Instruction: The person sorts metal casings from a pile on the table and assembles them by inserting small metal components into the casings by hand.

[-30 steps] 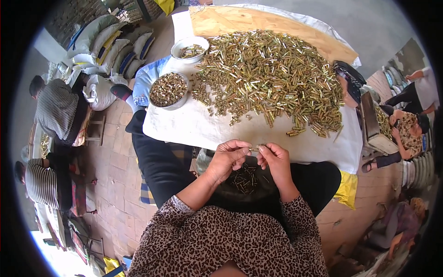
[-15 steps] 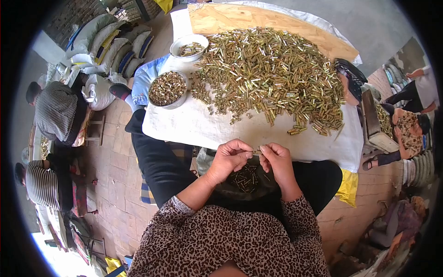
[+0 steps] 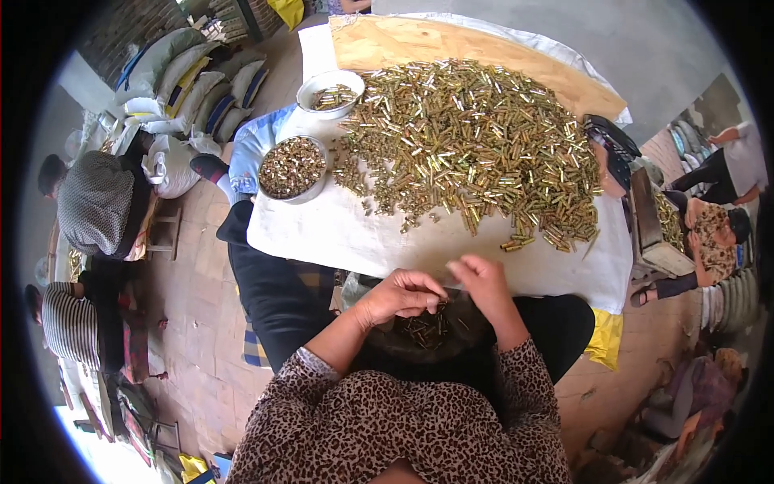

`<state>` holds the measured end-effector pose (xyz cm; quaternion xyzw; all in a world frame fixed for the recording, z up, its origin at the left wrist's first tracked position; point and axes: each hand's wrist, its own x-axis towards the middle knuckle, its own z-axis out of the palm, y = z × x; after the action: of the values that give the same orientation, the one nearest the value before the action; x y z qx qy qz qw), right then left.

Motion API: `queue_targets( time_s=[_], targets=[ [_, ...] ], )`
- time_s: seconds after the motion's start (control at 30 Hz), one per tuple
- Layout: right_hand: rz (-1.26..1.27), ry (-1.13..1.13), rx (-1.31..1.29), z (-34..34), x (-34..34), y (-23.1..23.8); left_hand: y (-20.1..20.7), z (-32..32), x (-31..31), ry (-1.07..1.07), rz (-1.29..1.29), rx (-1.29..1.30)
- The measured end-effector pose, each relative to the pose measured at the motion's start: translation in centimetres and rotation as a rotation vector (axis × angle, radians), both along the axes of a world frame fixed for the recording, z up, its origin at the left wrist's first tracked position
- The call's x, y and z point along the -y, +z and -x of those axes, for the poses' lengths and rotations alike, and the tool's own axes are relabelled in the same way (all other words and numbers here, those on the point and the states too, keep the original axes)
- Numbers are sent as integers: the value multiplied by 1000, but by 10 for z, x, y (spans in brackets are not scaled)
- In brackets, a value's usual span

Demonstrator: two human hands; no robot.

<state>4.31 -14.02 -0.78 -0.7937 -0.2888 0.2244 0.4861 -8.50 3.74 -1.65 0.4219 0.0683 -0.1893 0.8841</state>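
Observation:
My left hand (image 3: 401,297) is held over my lap with thumb and fingertips pinched together. A small brass-coloured metal piece shows at its fingertips, mostly hidden by them. To its right, my right hand (image 3: 481,280) is raised near the table's front edge and smeared by motion, so its fingers cannot be made out. Below both hands, a dark bag or cloth (image 3: 387,332) in my lap holds several thin brass-coloured pieces (image 3: 426,329). Beyond them, a large heap of short brass-coloured metal tubes (image 3: 476,149) covers much of the white-clothed table (image 3: 322,234).
Left of the heap stand a bowl of small metal parts (image 3: 292,167) and a white bowl (image 3: 330,94) with some tubes. A wooden board (image 3: 451,44) edges the far side. Stacked sacks (image 3: 173,77) lie far left. Other people sit working on both sides.
My hands were together at the fingertips; now they are apart. The left has come down slightly with its pinch kept, and the right has moved quickly away from it.

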Motion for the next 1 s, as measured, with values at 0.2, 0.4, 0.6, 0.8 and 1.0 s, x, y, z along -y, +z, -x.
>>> queue_targets(
  time_s=[0.2, 0.4, 0.6, 0.8, 1.0],
  targets=[
    [479, -197, 806, -54, -19, -31, -24, -34, -21, 632, -1442, 330],
    [383, -231, 818, -55, -23, -33, -38, -62, -41, 633, -1717, 319],
    [-128, -253, -268, -40, 0, -40, -29, -48, -29, 648, -1049, 139],
    [-279, -64, -637, 9, 2, 11, 12, -22, 12, 460, -38, -55],
    [-283, 117, -469, 27, 13, 13, 20, -11, 27, 440, 35, -39]
  ],
)
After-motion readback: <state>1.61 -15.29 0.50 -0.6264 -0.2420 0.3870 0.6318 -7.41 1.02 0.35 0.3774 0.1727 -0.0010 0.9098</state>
